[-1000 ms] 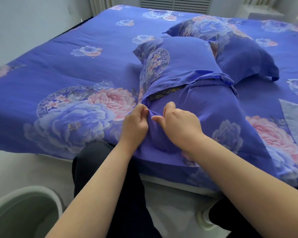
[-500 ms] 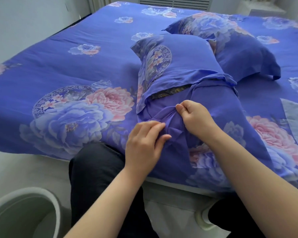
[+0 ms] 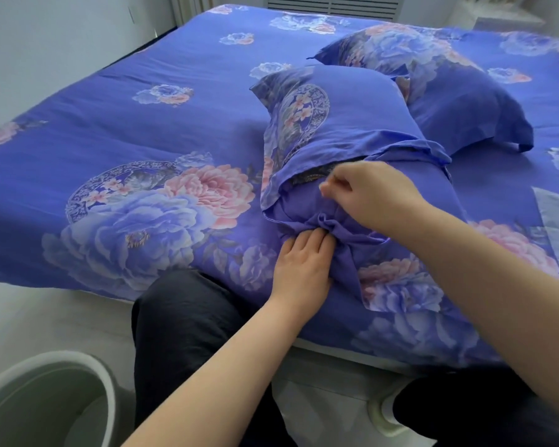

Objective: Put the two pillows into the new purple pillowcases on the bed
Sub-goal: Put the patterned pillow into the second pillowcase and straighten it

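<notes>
Purple cotton with pink and blue peonies covers everything here: the bedspread (image 3: 142, 140), the near purple floral pillowcase (image 3: 336, 117) with its pillow mostly inside, and a 2nd purple floral cased pillow (image 3: 449, 91) lying behind it, touching its far corner.

The step in hand looks like closing the open end of the near pillowcase, tucking the loose inner flap over the pillow. A dark patterned strip of the pillow's own cover (image 3: 310, 179) shows in the gap under the case's hem, so the end is not yet sealed. To do it well, I judge that the bunched fabric should be kept pinned low while the other hand draws the hem up and over that dark strip, working from the middle out toward each corner so the flap lies flat rather than in a knot.

The left hand (image 3: 304, 262) rests palm down at the bed's near edge, its fingertips pressing into and apparently gathering a bunched fold of purple fabric (image 3: 329, 225); whether the thumb grips underneath I cannot tell. The right hand (image 3: 368, 195) sits just above, fingers curled, seemingly pinching the cloth beside the opening, though blur hides the exact hold.

The near pillow lies directly under and beyond both hands, lengthwise away from the person, its open end toward them.
</notes>
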